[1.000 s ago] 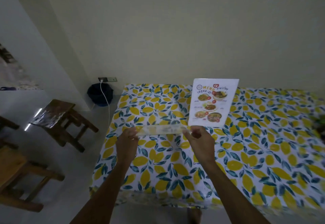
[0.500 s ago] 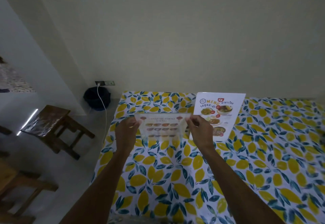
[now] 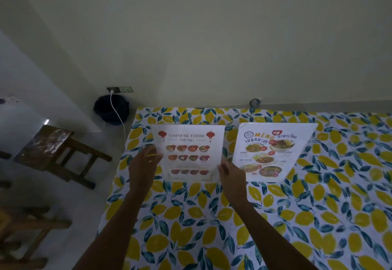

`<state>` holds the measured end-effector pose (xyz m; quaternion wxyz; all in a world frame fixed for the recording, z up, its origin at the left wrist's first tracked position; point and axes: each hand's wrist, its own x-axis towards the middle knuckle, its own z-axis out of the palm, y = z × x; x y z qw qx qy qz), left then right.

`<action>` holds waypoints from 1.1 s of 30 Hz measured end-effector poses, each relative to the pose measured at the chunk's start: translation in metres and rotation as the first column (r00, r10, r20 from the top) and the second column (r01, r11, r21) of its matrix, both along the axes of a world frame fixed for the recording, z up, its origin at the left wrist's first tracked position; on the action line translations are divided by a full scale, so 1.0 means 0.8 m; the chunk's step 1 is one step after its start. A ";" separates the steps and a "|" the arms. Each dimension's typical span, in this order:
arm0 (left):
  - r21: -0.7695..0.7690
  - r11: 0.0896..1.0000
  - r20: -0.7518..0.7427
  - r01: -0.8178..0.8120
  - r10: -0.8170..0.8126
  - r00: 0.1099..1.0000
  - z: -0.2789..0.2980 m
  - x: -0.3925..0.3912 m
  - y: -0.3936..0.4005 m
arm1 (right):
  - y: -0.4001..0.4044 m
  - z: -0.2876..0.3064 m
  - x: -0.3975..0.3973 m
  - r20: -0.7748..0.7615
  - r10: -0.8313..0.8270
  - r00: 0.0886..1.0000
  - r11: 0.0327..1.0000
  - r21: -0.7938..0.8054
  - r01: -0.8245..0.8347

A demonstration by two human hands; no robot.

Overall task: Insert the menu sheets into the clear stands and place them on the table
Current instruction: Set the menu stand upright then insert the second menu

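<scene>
A clear stand holding the Chinese food menu sheet [image 3: 189, 153] stands upright on the lemon-print tablecloth [image 3: 233, 216], near the table's far left. My left hand [image 3: 143, 166] grips its left edge and my right hand [image 3: 232, 174] pinches its lower right corner. Just to the right, a second clear stand with a Thai menu sheet [image 3: 271, 153] stands upright with nothing touching it. My right hand is close beside its lower left corner.
The table's far edge meets a pale wall. Left of the table on the floor are a dark bin [image 3: 111, 108] with a white cable [image 3: 117, 115] from a wall socket [image 3: 119, 89], and wooden stools [image 3: 57, 153].
The stand in my hands went from lying flat and edge-on to upright, facing me, and moved farther back on the table beside the Thai menu stand. My view has come closer.
</scene>
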<state>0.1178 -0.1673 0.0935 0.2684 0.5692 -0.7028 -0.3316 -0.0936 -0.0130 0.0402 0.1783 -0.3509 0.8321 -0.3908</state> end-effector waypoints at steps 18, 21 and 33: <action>-0.101 0.995 0.046 0.003 0.001 0.999 -0.012 -0.011 0.010 | -0.002 -0.012 0.005 -0.061 -0.002 0.998 1.000 -0.006 0.001; -0.013 1.000 0.051 0.008 -0.007 0.999 -0.014 -0.006 0.012 | 0.002 -0.001 0.005 -0.075 0.029 0.997 0.999 0.015 -0.028; 0.019 0.977 0.322 0.214 -0.209 0.924 -0.036 0.007 0.109 | 0.111 0.065 -0.045 -0.339 0.253 0.906 0.901 0.425 -0.093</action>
